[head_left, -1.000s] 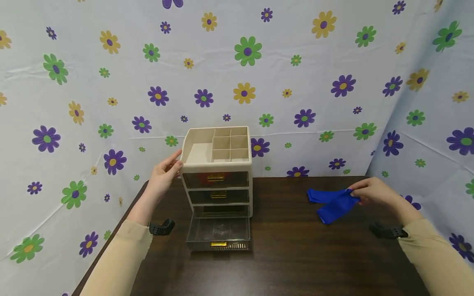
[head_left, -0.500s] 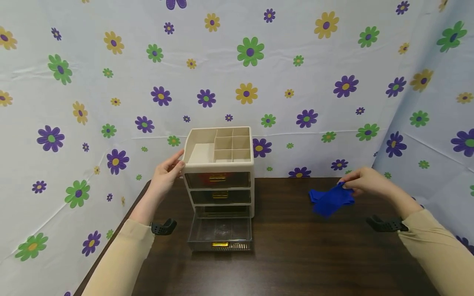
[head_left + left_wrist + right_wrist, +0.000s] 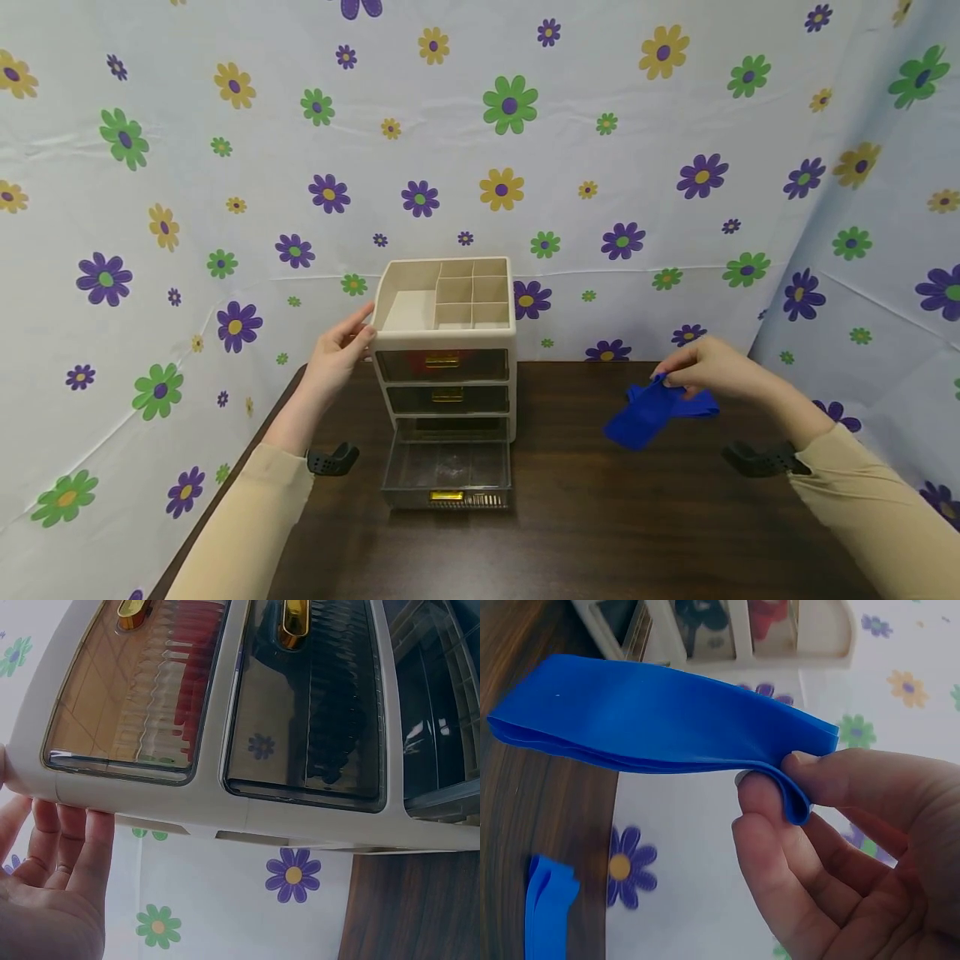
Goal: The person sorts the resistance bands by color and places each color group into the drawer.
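Note:
My right hand pinches one end of a folded, smooth blue band between thumb and fingers, with the free end sticking out towards the left. The right wrist view shows the layers of this band looping at the fingertips. A second folded blue band lies on the table behind it, partly hidden. At the drawer unit, my left hand touches the upper left side with its fingertips, thumb by the front corner. The unit's clear bottom drawer is pulled out; the upper two are closed.
Something red shows through the top drawer, something dark through the middle drawer. An open divided tray forms the unit's top. A flowered sheet hangs behind and beside the dark wooden table.
My right hand has moved left and the pinched band has come with it, swinging its free end leftward and apart from the second band. The left hand stays at the drawer unit.

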Demonstrator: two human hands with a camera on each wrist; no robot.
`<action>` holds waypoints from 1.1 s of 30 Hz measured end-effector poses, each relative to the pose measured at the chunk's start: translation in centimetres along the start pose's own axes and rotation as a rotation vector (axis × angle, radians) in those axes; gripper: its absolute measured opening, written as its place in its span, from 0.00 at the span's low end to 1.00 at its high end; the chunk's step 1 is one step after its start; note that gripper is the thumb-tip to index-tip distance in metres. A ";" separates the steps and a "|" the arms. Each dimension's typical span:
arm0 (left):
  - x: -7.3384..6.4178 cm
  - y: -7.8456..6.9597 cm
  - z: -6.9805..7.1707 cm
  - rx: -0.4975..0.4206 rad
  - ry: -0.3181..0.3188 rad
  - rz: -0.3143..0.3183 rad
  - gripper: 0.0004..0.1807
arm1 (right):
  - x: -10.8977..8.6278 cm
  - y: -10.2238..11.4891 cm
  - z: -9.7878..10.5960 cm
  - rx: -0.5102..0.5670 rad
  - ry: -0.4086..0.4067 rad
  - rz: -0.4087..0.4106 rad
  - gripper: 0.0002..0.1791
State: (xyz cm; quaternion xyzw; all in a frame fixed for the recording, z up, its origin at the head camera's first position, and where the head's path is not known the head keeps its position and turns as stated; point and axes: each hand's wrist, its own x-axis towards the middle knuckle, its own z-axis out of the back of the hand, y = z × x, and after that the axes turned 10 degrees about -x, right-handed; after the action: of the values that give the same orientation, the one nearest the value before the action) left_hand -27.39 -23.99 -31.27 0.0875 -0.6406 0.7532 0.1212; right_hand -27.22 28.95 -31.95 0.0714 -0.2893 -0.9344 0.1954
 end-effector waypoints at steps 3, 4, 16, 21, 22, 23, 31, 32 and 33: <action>0.2 0.5 0.1 -0.005 0.000 -0.007 0.27 | 0.3 0.9 -0.4 0.007 0.009 0.014 0.12; 0.2 0.5 0.1 -0.007 0.000 -0.008 0.27 | 0.5 1.2 -0.6 0.014 0.015 0.019 0.12; 0.3 0.8 0.2 -0.003 -0.002 -0.002 0.27 | 2.7 4.8 -2.8 0.041 0.081 0.124 0.08; 1.1 2.5 0.8 -0.004 -0.012 -0.005 0.28 | 3.7 6.5 -3.6 0.036 0.096 0.153 0.08; 1.1 2.7 0.8 -0.001 -0.016 -0.008 0.28 | 3.8 6.9 -3.8 0.035 0.100 0.159 0.08; 1.2 2.8 0.8 0.006 -0.020 -0.012 0.28 | 4.0 7.2 -3.9 0.037 0.104 0.164 0.08; 1.4 2.9 0.8 0.010 -0.016 -0.009 0.28 | 5.5 10.2 -4.5 0.066 0.113 0.176 0.07; 1.5 3.0 0.9 0.003 -0.015 -0.002 0.28 | 5.6 10.7 -4.6 0.073 0.113 0.182 0.07; 1.5 3.0 0.9 0.002 -0.014 -0.001 0.27 | 5.8 11.1 -4.7 0.082 0.114 0.190 0.07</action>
State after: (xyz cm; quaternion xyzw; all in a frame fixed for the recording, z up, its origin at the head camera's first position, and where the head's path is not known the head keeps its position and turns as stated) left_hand -29.76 -25.24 -33.53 0.0929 -0.6407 0.7531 0.1171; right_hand -27.78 15.79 -29.60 0.1045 -0.3211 -0.8935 0.2960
